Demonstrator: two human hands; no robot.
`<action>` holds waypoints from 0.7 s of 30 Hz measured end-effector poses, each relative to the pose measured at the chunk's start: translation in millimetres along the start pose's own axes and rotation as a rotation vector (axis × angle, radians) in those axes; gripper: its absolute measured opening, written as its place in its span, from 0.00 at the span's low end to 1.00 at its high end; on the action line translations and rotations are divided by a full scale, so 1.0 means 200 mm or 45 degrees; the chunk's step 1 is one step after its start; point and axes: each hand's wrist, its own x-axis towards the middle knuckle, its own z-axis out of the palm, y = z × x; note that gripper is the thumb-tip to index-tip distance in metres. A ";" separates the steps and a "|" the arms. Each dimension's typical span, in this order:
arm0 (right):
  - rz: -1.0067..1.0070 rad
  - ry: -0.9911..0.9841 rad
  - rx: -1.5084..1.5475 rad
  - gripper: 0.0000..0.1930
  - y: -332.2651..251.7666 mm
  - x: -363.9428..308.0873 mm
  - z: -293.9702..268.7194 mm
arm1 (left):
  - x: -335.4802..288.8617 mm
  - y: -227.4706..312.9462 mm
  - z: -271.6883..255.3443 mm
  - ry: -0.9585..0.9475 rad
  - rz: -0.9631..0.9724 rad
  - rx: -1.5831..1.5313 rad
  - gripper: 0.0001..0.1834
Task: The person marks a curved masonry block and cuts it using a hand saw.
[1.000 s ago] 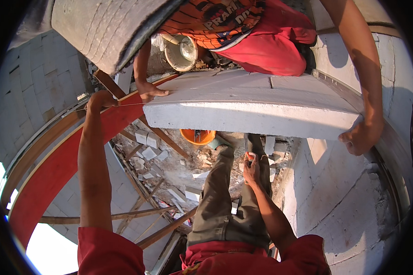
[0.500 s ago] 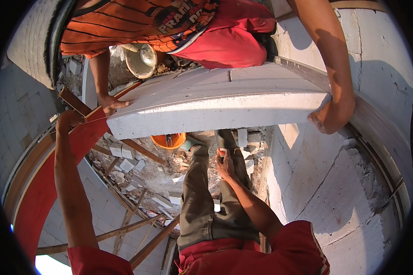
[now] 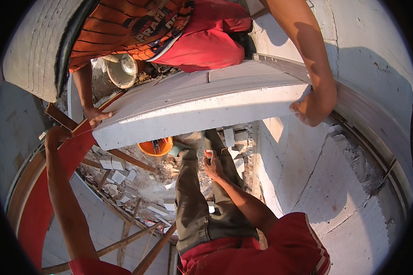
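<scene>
My left hand (image 3: 57,135) is closed at the top edge of a curved red board (image 3: 80,149), pinching a thin string. The string stretches right from it toward a long white block (image 3: 202,110), which lies crosswise in front of me. Low over my right leg, my right hand (image 3: 213,167) is closed round a small red-orange object (image 3: 209,154), mostly covered by the fingers. Across from me, a co-worker's one hand (image 3: 97,116) rests by the block's left end, and the other hand (image 3: 305,113) holds its right end.
An orange bucket (image 3: 156,146) with tools inside stands below the block. Broken white block pieces (image 3: 118,176) litter the ground. Wooden poles (image 3: 153,250) slant at lower left. A pale block wall (image 3: 303,178) rises at right. A whitish bucket (image 3: 122,72) sits beside the co-worker.
The whole view has shifted, so most things appear a little further left. The co-worker's cap shows more. Both my hands keep their hold, and the block stays between us.
</scene>
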 end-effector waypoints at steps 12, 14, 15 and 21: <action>-0.755 -0.010 -1.302 0.19 0.47 -0.01 0.20 | 0.08 0.07 -0.02 -0.007 0.038 0.057 0.27; -0.618 0.014 -0.980 0.19 0.44 -0.02 0.18 | 0.09 0.07 -0.01 0.032 0.042 0.096 0.27; -0.475 0.008 -0.595 0.19 0.29 -0.05 0.15 | 0.06 -0.02 0.03 0.031 0.005 0.134 0.27; 0.035 0.134 -0.014 0.23 0.12 0.00 0.10 | -0.02 -0.01 -0.03 0.032 0.077 0.008 0.24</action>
